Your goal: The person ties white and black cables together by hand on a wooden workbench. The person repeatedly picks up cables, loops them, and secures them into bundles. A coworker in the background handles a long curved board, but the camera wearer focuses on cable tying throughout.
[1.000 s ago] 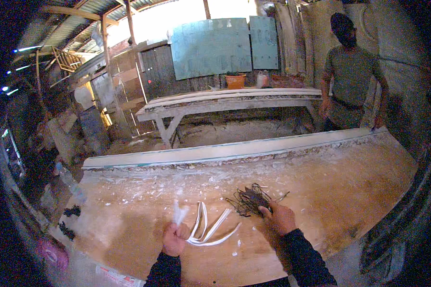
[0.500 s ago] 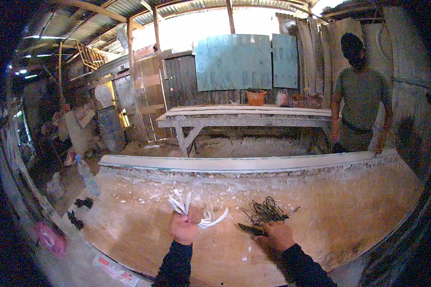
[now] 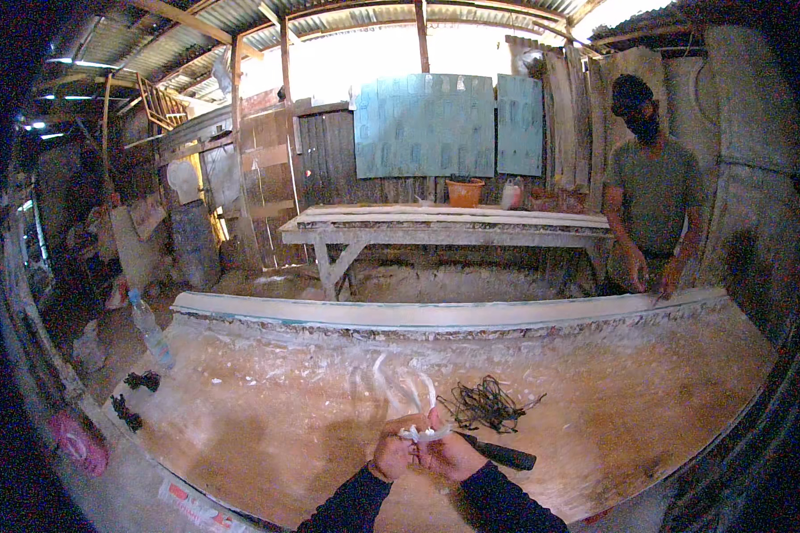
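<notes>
My left hand (image 3: 393,451) and my right hand (image 3: 452,455) meet over the near middle of the wooden tabletop, both closed on a bunch of white strips (image 3: 428,384). Some strips curve up and away past the fingers, and a short length crosses between the two hands. Beside my right hand lies a knife (image 3: 507,454), its dark handle pointing right and its blade end partly hidden by the hand. A loose tangle of thin black cords (image 3: 489,404) rests just beyond the knife.
A long white moulding (image 3: 418,313) runs along the table's far edge. At the left are a plastic bottle (image 3: 151,329) and two small black bundles (image 3: 142,382). Across the far right side, a person (image 3: 656,195) has both hands near the moulding. Another workbench (image 3: 453,233) stands behind.
My right hand has let go of the knife and moved left to the white strips. My left hand has come right and nearer. The other person's hands have come together over the moulding.
</notes>
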The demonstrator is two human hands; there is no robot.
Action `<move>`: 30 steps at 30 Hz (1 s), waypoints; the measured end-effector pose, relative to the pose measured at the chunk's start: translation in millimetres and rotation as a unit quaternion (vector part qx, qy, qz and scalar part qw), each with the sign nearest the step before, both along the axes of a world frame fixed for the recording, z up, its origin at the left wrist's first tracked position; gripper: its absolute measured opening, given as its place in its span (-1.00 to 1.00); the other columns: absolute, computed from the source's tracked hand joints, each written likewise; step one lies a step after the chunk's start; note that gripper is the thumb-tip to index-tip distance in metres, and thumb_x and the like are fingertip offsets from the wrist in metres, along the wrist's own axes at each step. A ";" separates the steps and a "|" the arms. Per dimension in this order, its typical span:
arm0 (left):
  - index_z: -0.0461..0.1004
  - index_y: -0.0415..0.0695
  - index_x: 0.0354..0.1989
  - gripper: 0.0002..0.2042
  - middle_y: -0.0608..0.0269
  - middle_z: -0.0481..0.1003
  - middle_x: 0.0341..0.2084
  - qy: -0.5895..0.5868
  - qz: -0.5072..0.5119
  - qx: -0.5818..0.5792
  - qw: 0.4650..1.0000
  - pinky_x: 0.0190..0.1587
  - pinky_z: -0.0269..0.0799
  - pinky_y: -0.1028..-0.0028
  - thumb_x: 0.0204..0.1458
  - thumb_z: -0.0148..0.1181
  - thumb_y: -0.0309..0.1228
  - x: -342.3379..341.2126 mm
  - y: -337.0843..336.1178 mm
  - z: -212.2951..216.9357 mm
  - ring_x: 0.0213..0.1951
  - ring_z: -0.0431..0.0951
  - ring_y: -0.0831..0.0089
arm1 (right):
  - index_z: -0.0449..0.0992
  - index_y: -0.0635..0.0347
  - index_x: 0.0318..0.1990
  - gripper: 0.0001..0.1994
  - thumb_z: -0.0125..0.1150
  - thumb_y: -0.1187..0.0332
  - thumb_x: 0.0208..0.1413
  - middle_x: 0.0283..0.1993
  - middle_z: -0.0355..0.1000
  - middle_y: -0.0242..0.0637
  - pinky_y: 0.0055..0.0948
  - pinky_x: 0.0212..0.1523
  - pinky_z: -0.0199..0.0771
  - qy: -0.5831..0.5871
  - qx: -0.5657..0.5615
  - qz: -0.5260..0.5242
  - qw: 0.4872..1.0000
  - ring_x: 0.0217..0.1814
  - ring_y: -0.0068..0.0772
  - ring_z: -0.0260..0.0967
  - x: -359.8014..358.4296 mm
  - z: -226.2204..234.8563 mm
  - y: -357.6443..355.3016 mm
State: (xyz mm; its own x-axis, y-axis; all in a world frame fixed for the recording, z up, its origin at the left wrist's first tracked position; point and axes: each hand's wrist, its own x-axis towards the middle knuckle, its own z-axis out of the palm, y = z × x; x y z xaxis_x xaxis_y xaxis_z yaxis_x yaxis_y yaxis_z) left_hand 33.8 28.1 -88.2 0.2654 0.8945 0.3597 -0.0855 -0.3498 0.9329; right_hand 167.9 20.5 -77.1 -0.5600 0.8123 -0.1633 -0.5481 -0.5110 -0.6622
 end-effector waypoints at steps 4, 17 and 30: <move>0.32 -0.19 -0.18 -0.59 0.22 0.40 -0.34 -0.184 -0.060 -0.111 0.975 -0.37 0.35 0.55 -0.18 0.06 -0.18 17.6 -5.5 -21.6 -0.34 0.40 0.44 | 0.33 0.14 -0.35 -0.68 -0.20 0.08 0.09 -0.45 0.31 -0.44 -0.62 -0.63 0.23 0.034 -0.018 -0.022 0.999 -0.57 -0.61 0.21 4.5 -9.0 1.3; 0.41 -0.24 -0.42 -0.67 0.23 0.34 -0.57 -0.178 0.095 0.090 0.975 -0.32 0.21 0.53 -0.08 -0.15 -0.20 11.3 19.6 25.8 -0.47 0.30 0.49 | 0.21 0.09 -0.52 -0.73 -0.18 0.14 0.11 -0.52 0.18 -0.41 -0.59 -0.32 0.18 -0.106 0.141 -0.138 0.975 -0.40 -0.54 0.17 1.3 1.3 -1.9; 0.24 -0.27 -0.04 -0.63 0.14 0.42 -0.29 -0.036 -0.128 -0.172 0.976 -0.15 0.28 0.54 0.05 -0.11 -0.27 -6.0 -2.7 82.3 -0.23 0.38 0.50 | 0.19 0.11 -0.49 -0.78 -0.20 0.23 0.13 -0.59 0.10 -0.45 -0.56 -0.42 0.12 -0.068 0.072 0.006 0.995 -0.52 -0.51 0.07 -13.6 6.8 -21.4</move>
